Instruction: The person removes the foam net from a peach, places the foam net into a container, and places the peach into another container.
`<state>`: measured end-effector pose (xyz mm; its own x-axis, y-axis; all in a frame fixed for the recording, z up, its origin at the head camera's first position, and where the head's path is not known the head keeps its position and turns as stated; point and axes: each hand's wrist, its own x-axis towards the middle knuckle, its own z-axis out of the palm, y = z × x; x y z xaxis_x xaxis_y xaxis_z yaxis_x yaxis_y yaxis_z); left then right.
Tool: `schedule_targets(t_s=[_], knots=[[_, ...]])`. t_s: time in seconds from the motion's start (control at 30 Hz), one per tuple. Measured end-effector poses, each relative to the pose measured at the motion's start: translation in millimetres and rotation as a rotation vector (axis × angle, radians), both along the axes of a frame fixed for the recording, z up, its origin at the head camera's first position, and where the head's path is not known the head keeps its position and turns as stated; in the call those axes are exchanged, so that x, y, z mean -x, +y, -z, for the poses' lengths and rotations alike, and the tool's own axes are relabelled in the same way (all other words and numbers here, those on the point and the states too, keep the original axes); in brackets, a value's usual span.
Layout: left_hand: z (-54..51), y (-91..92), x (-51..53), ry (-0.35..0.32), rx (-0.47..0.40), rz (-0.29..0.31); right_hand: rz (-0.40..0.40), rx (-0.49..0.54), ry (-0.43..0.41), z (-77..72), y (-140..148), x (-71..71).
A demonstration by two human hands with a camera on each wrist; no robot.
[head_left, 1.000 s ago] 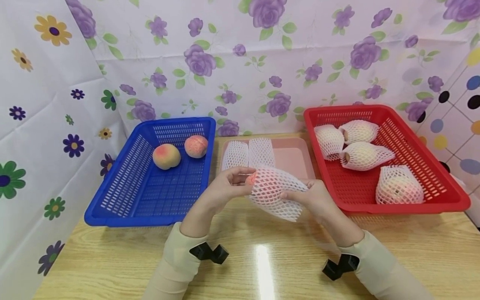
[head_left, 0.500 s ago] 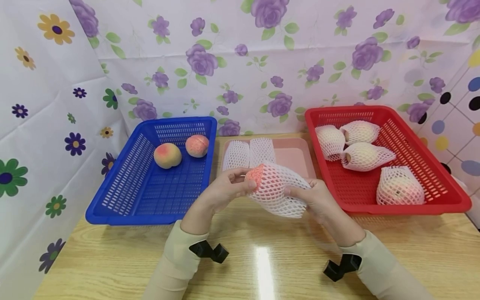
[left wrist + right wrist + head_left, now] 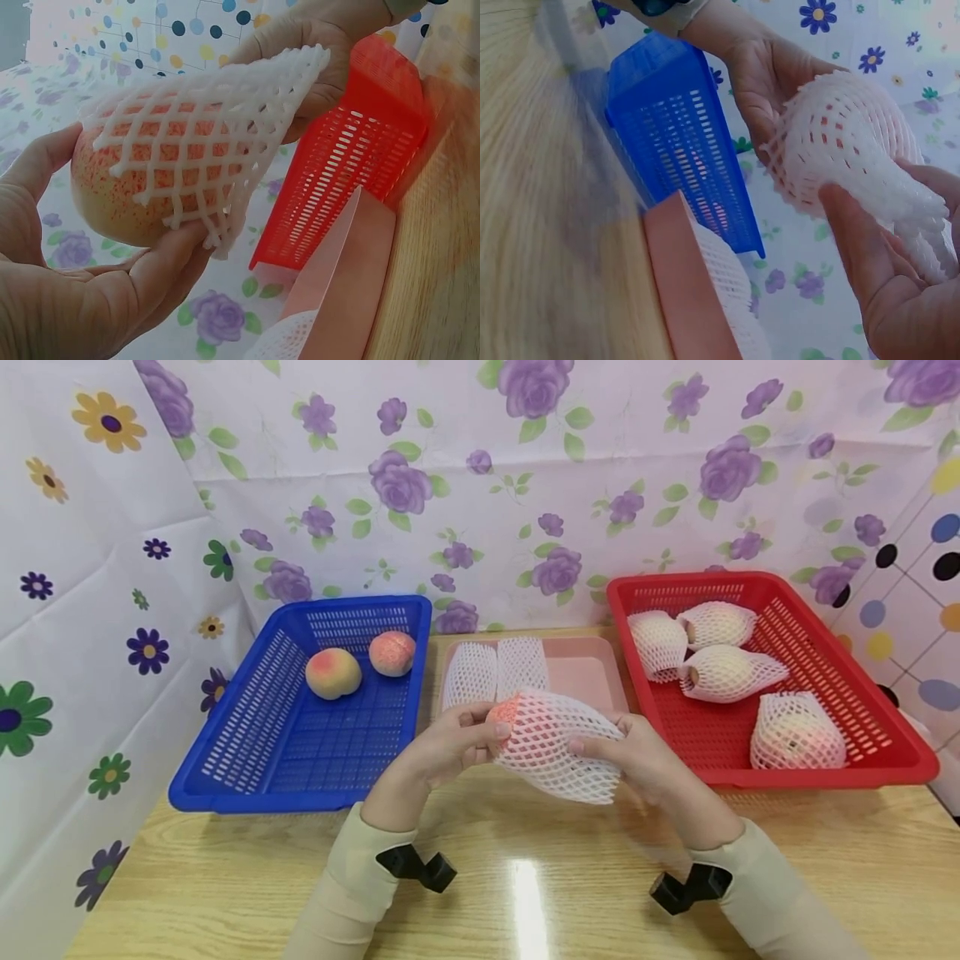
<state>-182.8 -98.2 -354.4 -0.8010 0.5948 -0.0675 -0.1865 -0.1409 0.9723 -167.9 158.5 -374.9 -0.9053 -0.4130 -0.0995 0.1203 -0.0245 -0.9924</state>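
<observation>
A peach (image 3: 120,184) sits partly inside a white foam net (image 3: 558,739), its reddish end bare on the left. My left hand (image 3: 442,747) grips that bare end between thumb and fingers, fingertips against the net's edge in the left wrist view. With my right hand (image 3: 637,756) I pinch the net near its loose right end, the thumb lying on top of the mesh. In the right wrist view the foam net (image 3: 847,142) covers most of the fruit and narrows toward my right fingers. Both hands are above the wooden table (image 3: 480,877).
A blue basket (image 3: 300,793) at left holds two bare peaches (image 3: 333,673). Behind my hands, a pink tray (image 3: 588,668) holds flattened foam nets (image 3: 522,664). The red basket (image 3: 825,777) at right contains several netted fruits (image 3: 731,672). Flowered cloth (image 3: 450,485) hangs behind.
Compared with one second ago, more of the peach's reddish end shows outside the net. My left thumb has shifted onto that bare end; both hands still hold on.
</observation>
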Motion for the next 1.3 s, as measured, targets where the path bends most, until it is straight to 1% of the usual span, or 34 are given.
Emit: schedule_targets(t_s=[0.13, 0.27, 0.4, 0.5, 0.57, 0.63, 0.73, 0.87, 0.93, 1.13, 1.23, 1.3], knots=[[0.1, 1.3, -0.6, -0.002, 0.006, 0.025, -0.058, -0.091, 0.094, -3.8, 5, 0.5], [-0.1, 2.1, -1.2, -0.002, 0.012, 0.048, -0.052, -0.150, 0.161, -7.6, 9, 0.8], [1.0, 3.5, -2.4, -0.021, -0.007, 0.071, -0.023, -0.151, 0.158, -10.6, 10, 1.3], [3.6, 5.7, -2.9, -0.039, -0.019, 0.095, -0.024, -0.144, 0.148, -12.0, 11, 1.3], [5.5, 7.0, -3.2, -0.039, -0.020, 0.107, -0.024, -0.160, 0.156, -12.6, 11, 1.1], [7.0, 8.0, -3.4, -0.033, -0.014, 0.106, -0.004, -0.199, 0.173, -13.6, 11, 0.7], [8.3, 9.3, -3.7, -0.034, 0.003, 0.087, 0.040, -0.272, 0.194, -15.9, 12, -0.3], [9.0, 10.5, -3.7, -0.042, 0.029, 0.067, 0.085, -0.340, 0.203, -19.5, 12, -1.8], [8.9, 10.6, -4.0, -0.041, 0.037, 0.062, 0.092, -0.361, 0.212, -21.4, 13, -2.6], [7.7, 11.1, -5.0, -0.023, 0.028, 0.056, 0.113, -0.404, 0.194, -28.1, 18, -5.0], [8.4, 11.7, -5.0, -0.014, 0.020, 0.043, 0.110, -0.414, 0.203, -31.1, 21, -5.2], [8.4, 12.5, -5.3, -0.010, 0.024, 0.023, 0.113, -0.425, 0.214, -32.7, 24, -4.9]])
